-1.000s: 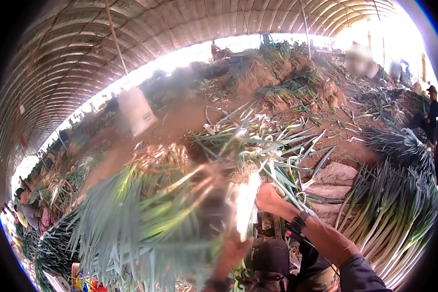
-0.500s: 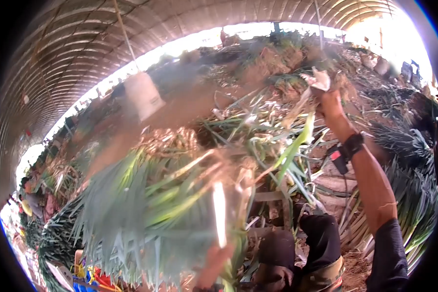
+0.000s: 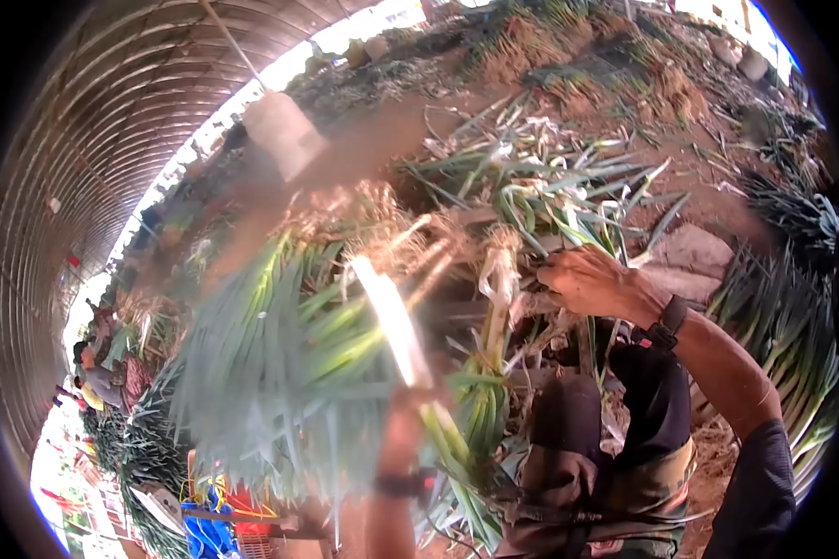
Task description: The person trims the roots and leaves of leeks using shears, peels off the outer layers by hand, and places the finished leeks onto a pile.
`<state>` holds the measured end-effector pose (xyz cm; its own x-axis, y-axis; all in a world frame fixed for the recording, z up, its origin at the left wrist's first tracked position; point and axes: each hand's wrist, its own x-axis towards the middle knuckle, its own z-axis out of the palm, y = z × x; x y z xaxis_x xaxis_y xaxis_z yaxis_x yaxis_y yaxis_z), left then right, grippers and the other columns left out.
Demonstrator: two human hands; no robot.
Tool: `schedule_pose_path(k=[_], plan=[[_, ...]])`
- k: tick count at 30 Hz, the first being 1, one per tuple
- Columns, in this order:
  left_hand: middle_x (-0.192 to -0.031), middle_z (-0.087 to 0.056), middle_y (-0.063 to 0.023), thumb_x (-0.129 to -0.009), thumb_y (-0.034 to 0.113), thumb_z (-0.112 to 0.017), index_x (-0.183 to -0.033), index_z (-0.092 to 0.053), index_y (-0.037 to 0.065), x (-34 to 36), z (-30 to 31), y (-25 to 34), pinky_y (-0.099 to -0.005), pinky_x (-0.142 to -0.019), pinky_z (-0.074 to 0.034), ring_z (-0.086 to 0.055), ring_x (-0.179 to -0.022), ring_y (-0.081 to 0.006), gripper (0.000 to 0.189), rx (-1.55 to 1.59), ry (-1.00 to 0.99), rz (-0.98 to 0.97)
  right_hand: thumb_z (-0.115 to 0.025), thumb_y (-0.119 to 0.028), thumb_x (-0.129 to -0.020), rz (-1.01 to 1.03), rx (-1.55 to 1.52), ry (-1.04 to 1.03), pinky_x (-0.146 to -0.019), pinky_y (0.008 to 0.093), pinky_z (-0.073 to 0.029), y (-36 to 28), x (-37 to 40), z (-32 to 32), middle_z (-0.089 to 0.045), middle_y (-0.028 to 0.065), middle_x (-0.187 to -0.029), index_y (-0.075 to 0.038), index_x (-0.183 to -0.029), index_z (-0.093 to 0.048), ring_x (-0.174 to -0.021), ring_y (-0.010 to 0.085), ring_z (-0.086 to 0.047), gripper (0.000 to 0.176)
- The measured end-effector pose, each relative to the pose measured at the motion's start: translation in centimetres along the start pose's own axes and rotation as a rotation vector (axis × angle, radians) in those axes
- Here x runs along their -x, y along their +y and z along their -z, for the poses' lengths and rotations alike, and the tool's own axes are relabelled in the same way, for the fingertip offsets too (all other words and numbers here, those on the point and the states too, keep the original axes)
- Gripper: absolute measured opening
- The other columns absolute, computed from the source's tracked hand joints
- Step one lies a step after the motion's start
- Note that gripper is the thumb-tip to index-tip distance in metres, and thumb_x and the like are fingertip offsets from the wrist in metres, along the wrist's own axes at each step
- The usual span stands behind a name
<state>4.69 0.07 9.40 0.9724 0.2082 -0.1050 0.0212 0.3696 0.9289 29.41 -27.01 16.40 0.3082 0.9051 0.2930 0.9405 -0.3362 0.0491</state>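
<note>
My left hand [image 3: 408,410], blurred at the lower middle, is closed round a long green onion [image 3: 382,312] with a bright white stem. A large heap of green onions [image 3: 280,363] with pale roots lies to its left. My right hand [image 3: 592,284] is beside the roots of a standing bunch [image 3: 499,289] at the centre right, with its fingers bent together; whether anything lies between them is hidden. Peeled leaf scraps [image 3: 569,186] are strewn beyond it.
My knees [image 3: 564,419] are at the lower middle. More green onions [image 3: 774,345] lie at the right. A pale hanging object [image 3: 284,135] is at the upper left. People [image 3: 103,377] are far left, near a red crate [image 3: 250,512] and blue item [image 3: 210,526].
My right hand has come down and inward from the scraps at the upper right, without the pale leaves it held. The white stem in my left hand has tilted left, and the view has shifted.
</note>
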Motion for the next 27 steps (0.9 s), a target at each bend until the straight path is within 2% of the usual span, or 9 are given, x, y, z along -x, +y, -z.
schedule_pose_path(k=[5, 6, 11, 13, 16, 21, 22, 25, 27], plan=[[-0.086, -0.061, -0.0110, -0.081, 0.003, -0.061, -0.138, -0.044, -0.009, -2.5, -1.4, 2.0, -0.0414, -0.075, -0.055, -0.062, -0.076, -0.0241, 0.061, 0.059, 0.015, -0.042, -0.064, 0.001, -0.077, 0.004, -0.003, 0.010, -0.065, 0.0351, -0.059, -4.8, -0.1, 3.4, -0.060, 0.0110, -0.086, 0.000, -0.103, -0.059, -0.079, 0.0218, -0.064, 0.026], [-0.086, -0.061, -0.0108, -0.081, 0.001, -0.061, -0.138, -0.044, -0.009, -2.8, -2.4, 2.9, -0.0411, -0.075, -0.055, -0.063, -0.076, -0.0238, 0.060, 0.027, 0.035, -0.023, -0.063, 0.002, -0.079, 0.180, 0.037, 0.223, -0.063, 0.0280, -0.060, -5.1, -0.5, 3.2, -0.061, 0.0130, -0.095, 0.002, -0.106, -0.057, -0.083, 0.0199, -0.065, 0.027], [-0.098, -0.065, -0.0133, -0.083, 0.004, -0.064, -0.134, -0.050, -0.006, -5.0, -4.4, 2.5, -0.0357, -0.075, -0.055, -0.065, -0.081, -0.0216, 0.054, -0.353, -0.011, 0.101, -0.064, -0.026, -0.089, 0.387, 0.398, 0.276, -0.107, 0.0383, -0.047, -8.4, -2.5, 6.5, -0.055, 0.0137, -0.139, -0.008, -0.137, -0.052, -0.135, 0.0243, -0.046, 0.052], [-0.104, -0.068, -0.0106, -0.089, 0.013, -0.066, -0.122, -0.061, -0.003, -6.4, -5.2, 0.0, -0.0334, -0.082, -0.053, -0.066, -0.089, -0.0188, 0.038, -0.601, -0.011, -0.157, -0.060, -0.026, -0.091, 0.436, 0.664, 0.055, -0.119, 0.0359, -0.030, -9.6, -2.9, 7.6, -0.039, 0.0092, -0.159, -0.016, -0.152, -0.037, -0.146, 0.0203, -0.033, 0.066], [-0.105, -0.070, -0.0076, -0.093, 0.020, -0.066, -0.120, -0.063, -0.002, -5.2, -10.0, 0.6, -0.0328, -0.090, -0.052, -0.066, -0.096, -0.0170, 0.034, -0.671, -0.045, -0.316, -0.063, -0.022, -0.087, 0.403, 0.730, -0.077, -0.101, 0.0319, -0.038, -9.7, -3.5, 7.2, -0.060, 0.0030, -0.122, -0.017, -0.120, -0.060, -0.121, 0.0165, -0.051, 0.034], [-0.108, -0.071, -0.0068, -0.096, 0.024, -0.065, -0.126, -0.062, 0.000, -5.0, -9.9, -1.2, -0.0309, -0.095, -0.050, -0.065, -0.100, -0.0146, 0.039, -0.715, -0.206, -0.018, -0.069, -0.017, -0.075, 0.416, 0.626, -0.162, -0.073, 0.0264, -0.043, -7.3, -4.4, 4.8, -0.069, -0.0077, -0.069, -0.021, -0.066, -0.069, -0.078, 0.0114, -0.065, 0.010], [-0.106, -0.072, -0.0059, -0.093, 0.027, -0.070, -0.128, -0.064, 0.003, -4.2, -10.1, -1.7, -0.0300, -0.090, -0.052, -0.065, -0.099, -0.0135, 0.043, -0.555, -0.203, 0.067, -0.070, -0.016, -0.072, 0.468, 0.529, 0.078, -0.063, 0.0252, -0.044, -6.2, -4.2, 4.9, -0.070, -0.0062, -0.070, -0.021, -0.063, -0.069, -0.072, 0.0110, -0.066, 0.011], [-0.108, -0.071, -0.0108, -0.092, 0.027, -0.070, -0.133, -0.057, 0.004, -2.0, -8.7, -3.4, -0.0358, -0.092, -0.052, -0.068, -0.099, -0.0224, 0.048, -0.757, -0.209, 0.140, -0.080, -0.020, -0.075, 0.487, 0.568, 0.027, -0.078, 0.0322, -0.051, -4.5, -5.0, 5.2, -0.062, -0.0063, -0.065, -0.017, -0.069, -0.067, -0.070, 0.0120, -0.061, 0.014], [-0.131, -0.061, -0.0170, -0.085, 0.024, -0.077, -0.145, -0.045, 0.006, -1.5, -7.1, -4.5, -0.0382, -0.103, -0.048, -0.062, -0.117, -0.0293, 0.071, -0.887, -0.243, 0.225, -0.081, -0.018, -0.073, 0.392, 0.587, 0.030, -0.091, 0.0373, -0.051, -4.2, -5.2, 4.4, -0.060, -0.0052, -0.062, -0.015, -0.070, -0.067, -0.068, 0.0124, -0.061, 0.015]])
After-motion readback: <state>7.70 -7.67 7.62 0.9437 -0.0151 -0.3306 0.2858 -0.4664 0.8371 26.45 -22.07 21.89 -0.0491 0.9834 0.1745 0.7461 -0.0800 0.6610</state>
